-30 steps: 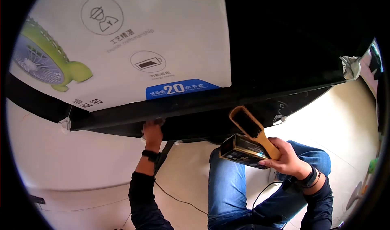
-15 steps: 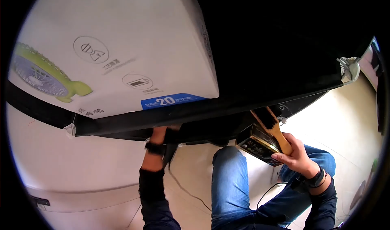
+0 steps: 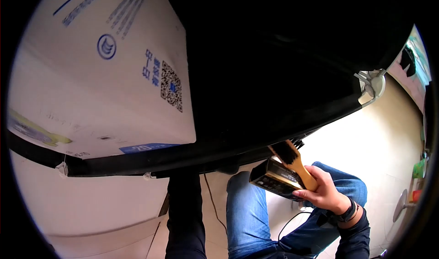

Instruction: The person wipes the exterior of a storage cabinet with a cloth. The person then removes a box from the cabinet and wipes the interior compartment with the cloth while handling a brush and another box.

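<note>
My right hand point(image 3: 325, 189) is wrapped round a wooden-handled brush point(image 3: 302, 171) with dark bristles, and a black box point(image 3: 273, 180) with gold edging and pale print. The brush lies along the top of the box, its bristle end reaching the underside of a black fabric shelf point(image 3: 256, 142). From below, my left forearm in a dark sleeve point(image 3: 185, 213) reaches up under that shelf. The shelf's edge hides my left hand, so its fingers and anything in them do not show.
A large white carton point(image 3: 137, 108) with a QR code and blue print stands on the shelf's left side. A white plastic corner joint point(image 3: 374, 86) sits at the shelf's right end. A cable point(image 3: 214, 202) runs down across the floor, beside my jeans-clad legs point(image 3: 247, 208).
My left hand has gone deeper under the shelf, out of sight. My view has shifted, showing more of the carton's upper face. My right hand still holds the brush and box.
</note>
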Motion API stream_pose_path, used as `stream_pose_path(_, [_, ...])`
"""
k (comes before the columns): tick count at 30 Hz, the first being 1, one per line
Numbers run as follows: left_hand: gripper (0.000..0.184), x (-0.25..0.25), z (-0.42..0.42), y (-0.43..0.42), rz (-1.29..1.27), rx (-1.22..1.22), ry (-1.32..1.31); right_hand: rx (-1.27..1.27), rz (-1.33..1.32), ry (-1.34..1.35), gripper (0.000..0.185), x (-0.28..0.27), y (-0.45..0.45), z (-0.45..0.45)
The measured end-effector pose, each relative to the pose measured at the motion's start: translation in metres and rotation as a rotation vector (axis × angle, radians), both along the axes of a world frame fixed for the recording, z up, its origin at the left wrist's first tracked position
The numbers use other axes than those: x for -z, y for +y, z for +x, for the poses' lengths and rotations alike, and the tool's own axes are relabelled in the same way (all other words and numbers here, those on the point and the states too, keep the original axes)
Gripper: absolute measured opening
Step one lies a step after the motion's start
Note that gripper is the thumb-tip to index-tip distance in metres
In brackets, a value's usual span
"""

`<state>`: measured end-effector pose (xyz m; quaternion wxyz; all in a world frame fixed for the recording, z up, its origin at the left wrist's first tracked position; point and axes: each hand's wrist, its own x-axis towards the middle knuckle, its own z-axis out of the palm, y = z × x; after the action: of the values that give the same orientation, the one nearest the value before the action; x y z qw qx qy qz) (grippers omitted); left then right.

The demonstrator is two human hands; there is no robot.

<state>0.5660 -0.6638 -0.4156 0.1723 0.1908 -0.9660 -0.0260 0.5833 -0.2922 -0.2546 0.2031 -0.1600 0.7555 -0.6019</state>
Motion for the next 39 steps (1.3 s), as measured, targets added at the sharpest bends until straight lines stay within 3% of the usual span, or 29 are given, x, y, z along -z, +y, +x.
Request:
stream_pose_path(5, [0.024, 0.0, -0.016, 0.044, 0.07, 0.087, -0.044, -0.16, 0.16, 0.253, 0.049, -0.006, -0.005, 0.002])
stream_pose_path(11, [0.026, 0.011, -0.049, 0.129, 0.293, 0.293, -0.031, -0.314, 0.101, 0.264, 0.048, -0.003, -0.01, 0.005])
stream_pose_path(17, [0.028, 0.055, -0.082, 0.21, 0.62, 0.394, 0.09, -0.356, -0.036, 0.278, 0.048, 0.001, -0.012, 0.012])
stream_pose_path(19, [0.029, 0.083, -0.087, 0.237, 0.691, 0.383, 0.152, -0.324, -0.088, 0.121, 0.049, -0.002, -0.014, 0.015])
stream_pose_path(23, [0.021, 0.095, -0.075, 0.274, 0.388, 0.536, 0.258, -0.322, -0.133, 0.104, 0.049, 0.001, -0.022, 0.013])
stream_pose_path(24, [0.022, 0.085, -0.064, 0.282, 0.754, 0.616, 0.29, -0.333, -0.125, 0.034, 0.049, 0.004, -0.022, 0.013])
stream_pose_path(26, [0.024, 0.058, -0.046, 0.282, 1.346, 0.695, 0.092, -0.339, -0.136, 0.052, 0.048, 0.014, -0.023, 0.006])
stream_pose_path(29, [0.033, 0.026, -0.003, 0.237, 0.981, 0.574, 0.007, -0.318, -0.176, -0.002, 0.05, 0.016, -0.027, 0.001])
stream_pose_path(35, [0.031, -0.023, 0.001, 0.127, 0.623, 0.405, 0.209, -0.356, -0.245, 0.011, 0.055, 0.028, -0.031, -0.003])
stream_pose_path(39, [0.03, -0.026, -0.012, 0.09, 0.366, 0.35, 0.166, -0.455, -0.204, -0.101, 0.054, 0.031, -0.034, 0.0])
